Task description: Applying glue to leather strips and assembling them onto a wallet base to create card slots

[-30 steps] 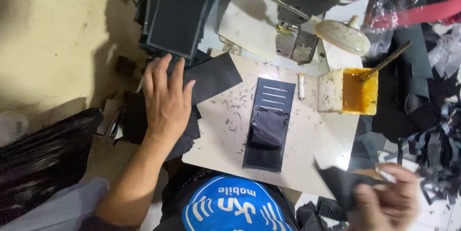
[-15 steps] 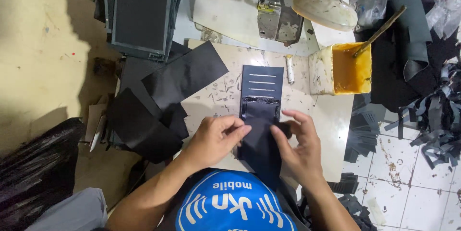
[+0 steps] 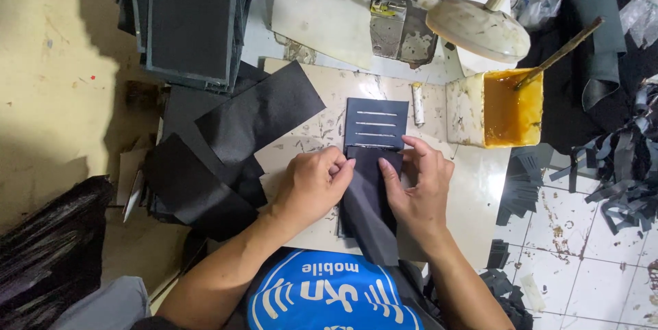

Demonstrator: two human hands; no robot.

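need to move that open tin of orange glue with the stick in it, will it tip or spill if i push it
The glue tin is open and looks fairly full, so a shove would probably slosh it. The stick leans out past the rim, so it may lever the tin over if bumped.

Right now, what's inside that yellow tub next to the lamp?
The yellow tub holds orange-brown glue with a stick leaning in it. The stick's lower end is sunk in the glue, and the tub's bottom is covered.

Landmark: glue pot [image 3: 510, 107], cream outside, amber-orange glue inside. Left of it, the slotted panel [image 3: 375, 124] is dark navy with three pale stripes. Below that panel, the cloth strip [image 3: 370, 206] is black. Farther left, the sheets [image 3: 226, 145] are matte black. The board [image 3: 473, 200] is cream, stained brown.
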